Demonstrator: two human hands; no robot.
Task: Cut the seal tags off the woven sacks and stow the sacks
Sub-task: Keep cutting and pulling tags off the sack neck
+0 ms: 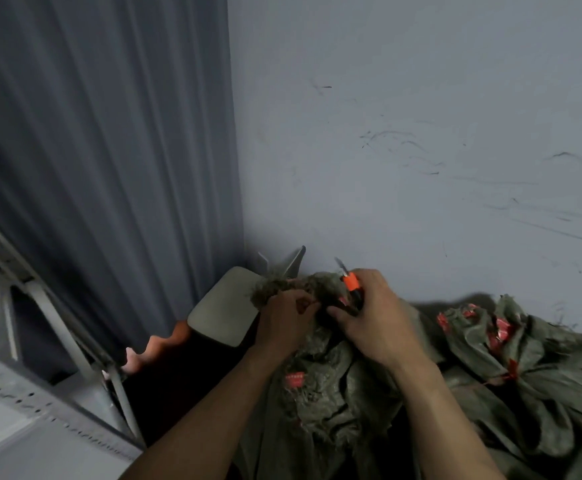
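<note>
Left grip (288, 318) clutches the green sack (327, 396) by its frayed neck, right grip (376, 323) clasps an orange knife (351, 282).

The right fingers (343, 311) cover most of the knife (351, 282). What the left fingers (300, 303) pinch is lost in the sack (320, 393) neck. Below them, the red print (293, 379) is unreadable; far left, a blurred rack (57, 323) runs off-frame.

Left hand (288, 318) grips sack neck (303, 284); right hand (374, 317) holds cutter (351, 283).
</note>
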